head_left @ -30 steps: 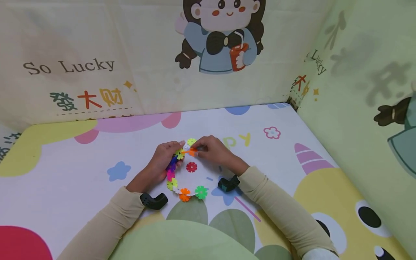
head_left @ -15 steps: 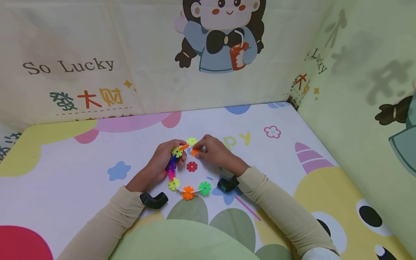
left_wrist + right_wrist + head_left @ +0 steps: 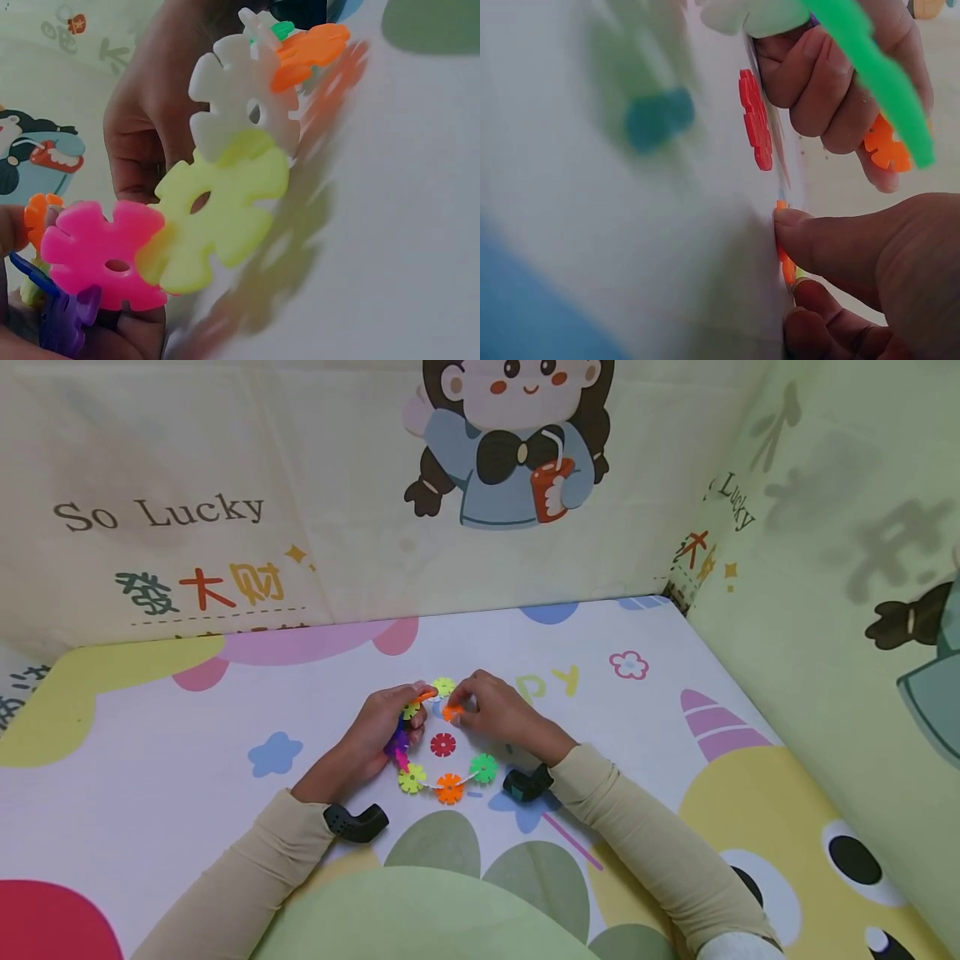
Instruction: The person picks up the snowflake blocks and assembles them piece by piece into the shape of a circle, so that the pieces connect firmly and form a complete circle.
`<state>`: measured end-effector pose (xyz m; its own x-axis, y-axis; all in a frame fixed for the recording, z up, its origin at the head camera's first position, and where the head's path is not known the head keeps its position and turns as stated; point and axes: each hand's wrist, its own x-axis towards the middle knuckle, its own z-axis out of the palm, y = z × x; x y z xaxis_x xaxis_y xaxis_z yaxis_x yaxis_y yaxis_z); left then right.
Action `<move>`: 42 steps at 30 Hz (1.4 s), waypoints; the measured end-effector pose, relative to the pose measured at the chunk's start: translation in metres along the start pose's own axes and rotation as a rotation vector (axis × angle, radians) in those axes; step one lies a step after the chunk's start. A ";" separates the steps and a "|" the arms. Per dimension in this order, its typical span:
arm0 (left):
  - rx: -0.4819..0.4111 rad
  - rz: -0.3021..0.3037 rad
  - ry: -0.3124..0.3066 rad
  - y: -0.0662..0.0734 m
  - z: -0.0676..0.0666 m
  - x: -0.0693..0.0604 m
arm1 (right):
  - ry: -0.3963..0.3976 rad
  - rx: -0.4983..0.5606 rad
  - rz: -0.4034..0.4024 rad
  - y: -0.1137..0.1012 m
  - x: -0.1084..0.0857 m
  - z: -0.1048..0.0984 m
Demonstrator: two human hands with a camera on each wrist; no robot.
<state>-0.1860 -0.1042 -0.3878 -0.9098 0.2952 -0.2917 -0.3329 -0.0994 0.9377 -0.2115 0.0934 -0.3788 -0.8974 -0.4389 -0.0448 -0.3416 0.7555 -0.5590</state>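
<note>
While left hand is gripping far end of flower-disc chain, right hand is pinching orange disc; red disc is lying near on tabletop, chain's loose part curving past it; back edge is running along wall, well apart from hands

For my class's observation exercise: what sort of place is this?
Perhaps a children's play corner: a cartoon-printed surface, a wall covering reading "So Lucky", and colourful linked flower-shaped pieces.
</note>
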 end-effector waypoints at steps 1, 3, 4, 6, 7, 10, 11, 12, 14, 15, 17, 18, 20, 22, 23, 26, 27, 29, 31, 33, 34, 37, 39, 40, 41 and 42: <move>0.009 0.004 0.001 0.000 0.000 0.000 | -0.002 -0.002 0.000 0.000 0.000 0.000; 0.027 0.013 0.004 0.000 0.001 0.000 | -0.007 -0.008 -0.003 0.000 0.000 -0.001; 0.036 0.017 0.006 0.000 0.001 0.000 | -0.009 -0.010 -0.004 0.000 0.000 -0.001; 0.047 0.020 0.009 -0.001 0.001 0.000 | -0.012 -0.012 -0.007 0.000 0.000 -0.001; 0.051 0.019 0.010 -0.001 0.001 0.000 | -0.012 -0.012 -0.008 0.000 0.000 -0.001; 0.053 0.017 0.013 -0.002 0.000 0.001 | -0.009 -0.007 -0.011 0.001 0.000 -0.001; 0.052 0.016 0.013 -0.002 0.000 0.001 | -0.008 -0.002 -0.010 0.001 0.000 -0.001; 0.053 0.016 0.011 -0.003 0.000 0.001 | -0.008 0.002 -0.008 0.002 0.000 -0.001; 0.054 0.016 0.009 -0.003 0.000 0.002 | -0.010 0.013 -0.003 0.002 0.001 -0.001; 0.056 0.016 0.007 -0.003 0.000 0.002 | -0.011 0.019 0.001 0.002 0.001 -0.001; 0.060 0.015 0.006 -0.002 0.000 0.002 | -0.014 0.030 0.009 0.002 0.002 -0.001; 0.062 0.014 0.007 -0.002 0.000 0.002 | -0.017 0.035 0.014 0.003 0.002 -0.001; 0.061 0.011 0.011 -0.002 0.000 0.002 | -0.020 0.047 0.022 0.003 0.003 -0.001; 0.061 0.008 0.014 -0.002 0.000 0.003 | -0.024 0.055 0.029 0.003 0.004 -0.001; 0.061 0.006 0.016 -0.002 0.000 0.003 | -0.025 0.058 0.032 0.003 0.004 -0.001; 0.061 0.004 0.019 -0.002 0.001 0.003 | -0.025 0.062 0.033 0.003 0.004 -0.001; 0.062 0.005 0.019 -0.002 0.001 0.003 | -0.023 0.062 0.031 0.003 0.003 -0.001; 0.068 0.007 0.016 -0.002 0.001 0.002 | -0.017 0.066 0.011 0.004 0.003 -0.001; 0.072 0.009 0.015 -0.001 0.002 0.002 | -0.004 0.073 -0.011 0.005 0.002 -0.002; 0.076 0.010 0.013 -0.001 0.002 0.002 | 0.012 0.086 -0.029 0.006 0.002 -0.002; 0.076 0.010 0.012 -0.001 0.002 0.002 | 0.022 0.094 -0.034 0.006 0.001 -0.003; 0.068 0.014 0.010 -0.001 0.002 0.002 | 0.050 0.121 -0.039 0.007 0.001 -0.004; 0.058 0.020 0.005 -0.002 0.002 0.002 | 0.062 0.139 -0.044 0.007 0.001 -0.004; 0.054 0.022 0.002 -0.002 0.001 0.002 | 0.065 0.146 -0.047 0.007 0.001 -0.004; 0.050 0.024 -0.001 -0.002 0.001 0.002 | 0.065 0.153 -0.049 0.007 0.001 -0.004; 0.048 0.024 -0.005 -0.003 0.001 0.002 | 0.064 0.160 -0.052 0.007 0.001 -0.005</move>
<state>-0.1867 -0.1028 -0.3907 -0.9161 0.2982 -0.2680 -0.2986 -0.0613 0.9524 -0.2159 0.1006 -0.3790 -0.8974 -0.4397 0.0371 -0.3435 0.6434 -0.6841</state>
